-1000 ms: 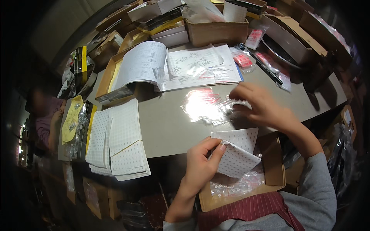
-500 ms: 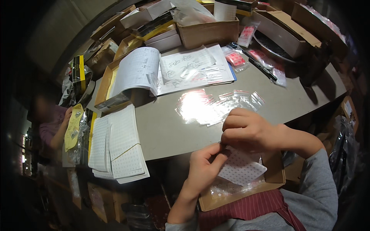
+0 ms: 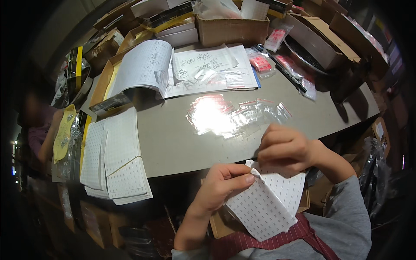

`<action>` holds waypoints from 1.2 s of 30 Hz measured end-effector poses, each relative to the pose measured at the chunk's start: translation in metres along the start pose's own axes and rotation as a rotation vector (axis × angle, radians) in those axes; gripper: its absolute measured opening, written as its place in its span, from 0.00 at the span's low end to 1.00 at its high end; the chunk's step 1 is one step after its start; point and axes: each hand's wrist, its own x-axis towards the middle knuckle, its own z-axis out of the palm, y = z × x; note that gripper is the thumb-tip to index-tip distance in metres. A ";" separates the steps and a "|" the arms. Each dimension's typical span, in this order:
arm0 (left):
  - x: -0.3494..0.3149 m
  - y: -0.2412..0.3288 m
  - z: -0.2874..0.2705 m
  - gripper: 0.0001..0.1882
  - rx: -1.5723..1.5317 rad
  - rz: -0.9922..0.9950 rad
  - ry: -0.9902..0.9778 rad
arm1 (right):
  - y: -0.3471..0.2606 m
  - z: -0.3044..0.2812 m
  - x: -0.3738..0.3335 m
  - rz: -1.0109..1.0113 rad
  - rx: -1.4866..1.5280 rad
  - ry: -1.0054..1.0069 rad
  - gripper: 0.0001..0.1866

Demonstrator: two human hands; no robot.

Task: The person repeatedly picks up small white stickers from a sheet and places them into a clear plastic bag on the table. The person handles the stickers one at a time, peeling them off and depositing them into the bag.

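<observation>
Sheet of small white stickers (image 3: 266, 203) — printed in a tight grid — is held low in front of the body, just below the near edge of the grey table (image 3: 173, 143) and above an open cardboard box (image 3: 221, 223) at the lap; its top corner is folded over, prob. so that a single label can be worked free. Left hand (image 3: 223, 184) is closed on the sheet's upper left edge, thumb pressed against the curled fingers with the paper clamped between them, which steadies the sheet. Right hand (image 3: 286, 147) is bunched above the top edge, fingertips drawn together in a pinch at the sheet's corner; whether a loose sticker is gripped cannot be told, as the tips are hidden by the knuckles. Just beyond the right hand, a spread of small clear zip bags (image 3: 234, 115) lies on the table within easy reach, glare on the film. Further left, a stack of like sticker sheets (image 3: 117, 160) overhangs the table's near edge. Behind lie an open ledger (image 3: 143, 67), a handwritten paper (image 3: 203, 63) w/ more bags on it, red-filled packets (image 3: 262, 63), and cardboard boxes (image 3: 232, 28) along the far rim. Another person (image 3: 41, 130) is seen at far left. Vs. the frame 1.0 s earlier: right hand has been withdrawn from the bags on the table to the sheet — the left's hold on the sheet is unchanged.
</observation>
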 end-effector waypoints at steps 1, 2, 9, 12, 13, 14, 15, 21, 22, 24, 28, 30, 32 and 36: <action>0.000 0.001 0.001 0.12 0.014 -0.001 0.023 | 0.002 -0.001 -0.001 0.091 0.009 0.043 0.07; 0.001 -0.001 0.001 0.13 0.042 0.006 0.051 | 0.004 -0.001 -0.002 0.181 0.018 0.085 0.07; -0.002 0.001 0.005 0.14 0.233 0.061 0.144 | 0.039 -0.006 0.001 0.384 -0.160 0.192 0.10; -0.004 -0.003 0.001 0.14 0.299 0.072 0.184 | 0.046 -0.009 -0.005 0.478 -0.319 0.124 0.07; -0.004 -0.004 0.002 0.13 0.305 0.074 0.206 | 0.045 -0.012 -0.006 0.522 -0.393 0.109 0.08; -0.004 -0.005 0.003 0.13 0.310 0.077 0.227 | 0.043 -0.015 -0.005 0.565 -0.467 0.095 0.08; -0.005 -0.006 0.003 0.13 0.344 0.099 0.234 | 0.038 -0.015 -0.002 0.492 -0.379 0.100 0.08; -0.006 -0.011 0.010 0.10 0.541 0.186 0.303 | -0.007 0.004 0.024 0.150 -0.055 -0.084 0.24; -0.007 -0.010 0.012 0.10 0.565 0.183 0.305 | -0.009 0.008 0.022 0.107 -0.176 -0.108 0.26; -0.008 -0.008 0.017 0.09 0.601 0.215 0.309 | -0.010 0.016 0.018 0.053 -0.279 -0.063 0.24; -0.008 -0.009 0.017 0.08 0.591 0.292 0.264 | -0.010 0.028 0.009 -0.023 -0.387 0.027 0.21; -0.008 -0.011 0.017 0.07 0.580 0.287 0.246 | -0.011 0.032 0.005 -0.022 -0.363 0.044 0.21; -0.007 -0.011 0.019 0.08 0.580 0.276 0.244 | -0.012 0.035 0.001 0.007 -0.294 0.055 0.22; -0.006 -0.013 0.015 0.11 0.570 0.183 0.273 | 0.005 0.026 0.001 0.145 0.069 0.026 0.25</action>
